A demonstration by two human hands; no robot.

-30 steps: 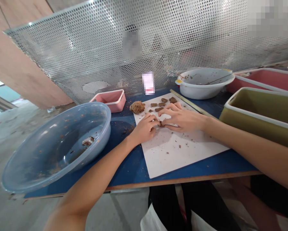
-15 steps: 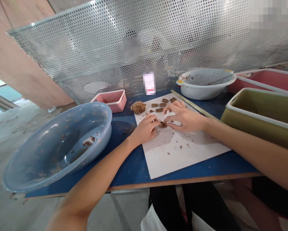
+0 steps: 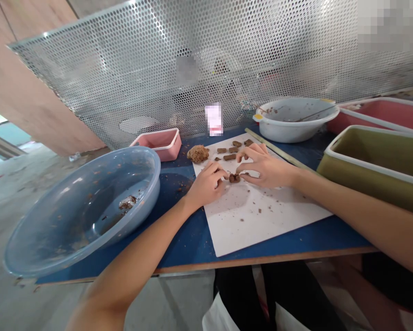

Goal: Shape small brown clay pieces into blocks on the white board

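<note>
A small lump of brown clay (image 3: 234,178) with an uneven, folded shape rests on a white sheet (image 3: 240,234), between my two hands. To its left is my left hand (image 3: 208,183), fingers bent and slightly apart, the forefinger tip close to the lump. My right hand (image 3: 265,166) comes in from the other side with thumb and fingers spread; its lower fingertips reach the lump's right edge, and I cannot tell if they touch. Beyond the hands lie several short brown clay pieces (image 3: 229,157). A larger rough clay chunk (image 3: 197,154) sits at the sheet's left corner.
A large blue basin (image 3: 151,184) overhangs the table's left side. Behind it stands a small pink tub (image 3: 172,146). A pale stick (image 3: 278,151), a white basin (image 3: 289,131), an olive tub (image 3: 368,170) and a red tub (image 3: 385,112) are at right. Perforated metal (image 3: 140,69) closes the back.
Both hands have drawn slightly away from the small clay lump, which shows more fully between them. The other things have stayed in place.
</note>
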